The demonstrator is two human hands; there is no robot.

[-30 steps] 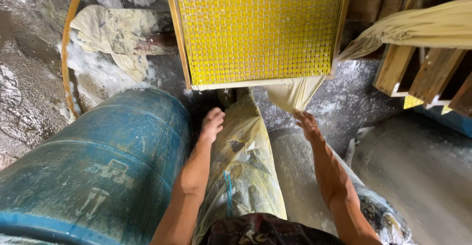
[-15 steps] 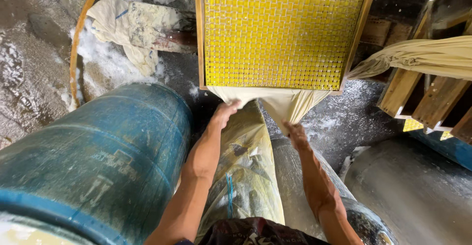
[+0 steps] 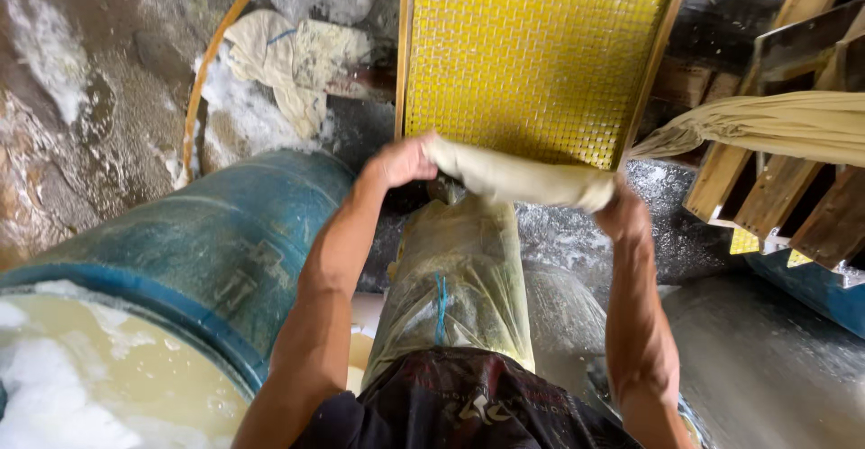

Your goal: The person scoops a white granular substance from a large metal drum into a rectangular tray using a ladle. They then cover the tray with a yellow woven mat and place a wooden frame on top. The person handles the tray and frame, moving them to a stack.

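The floor is wet, grey and rough, with white foam on it. A big blue barrel stands at the near left, full of pale, foamy water. Past the barrel, a yellow screen in a wooden frame leans up, and a dirty rag lies on the floor to the left of the screen. Both hands hold a rolled wet cloth just in front of the screen's bottom edge. The left hand has its fingers closed around one end. The right hand grips the other end. Half a second ago the hands were lower and close together under the screen; now they are up and spread apart, with the cloth pulled long between them.
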